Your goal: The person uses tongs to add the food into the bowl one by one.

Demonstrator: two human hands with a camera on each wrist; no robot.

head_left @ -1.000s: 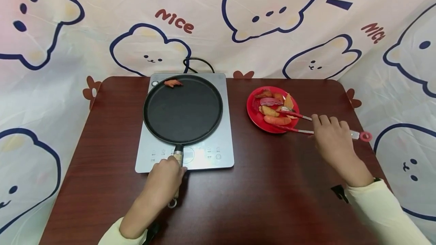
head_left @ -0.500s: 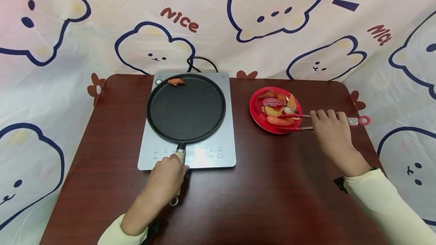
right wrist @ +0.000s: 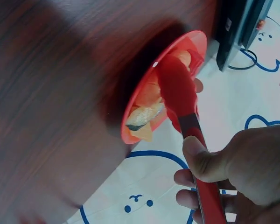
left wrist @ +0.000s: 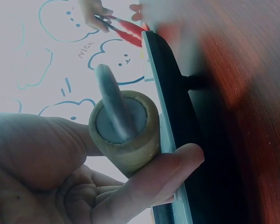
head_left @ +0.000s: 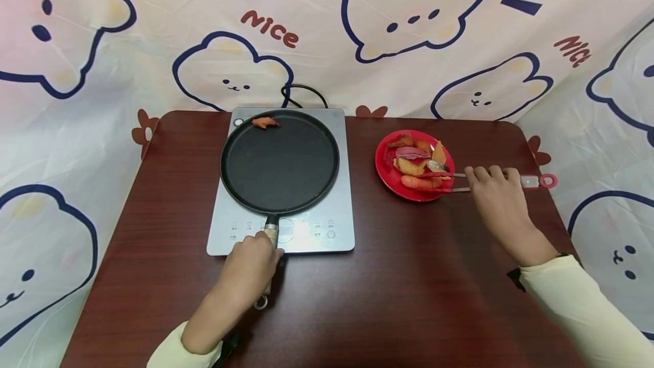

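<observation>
My left hand point(head_left: 250, 268) grips the beige handle point(head_left: 272, 234) of a flat black frying pan point(head_left: 280, 166). The handle's end with its metal loop shows between thumb and fingers in the left wrist view. Far in the pan lies one small reddish-orange food piece point(head_left: 265, 122). My right hand point(head_left: 498, 200) holds red-tipped tongs point(right wrist: 177, 86) by their metal arms. Their tips reach over the right side of a red plate point(head_left: 383, 178), one on each side of an orange sausage-shaped piece point(head_left: 416, 182). Whether they touch it, I cannot tell.
The pan sits on a silver induction cooker point(head_left: 317, 240), with a black cable point(head_left: 306, 88) behind it. Other food pieces, including a pink strip point(head_left: 413, 153) and a yellow chunk point(head_left: 409, 166), share the plate. A printed cloth point(head_left: 327, 33) surrounds the brown table point(head_left: 357, 305).
The tongs' arms have drawn closer together around the orange piece, and the tongs have turned slightly. My left hand stays on the pan handle. The head view has shifted a little.
</observation>
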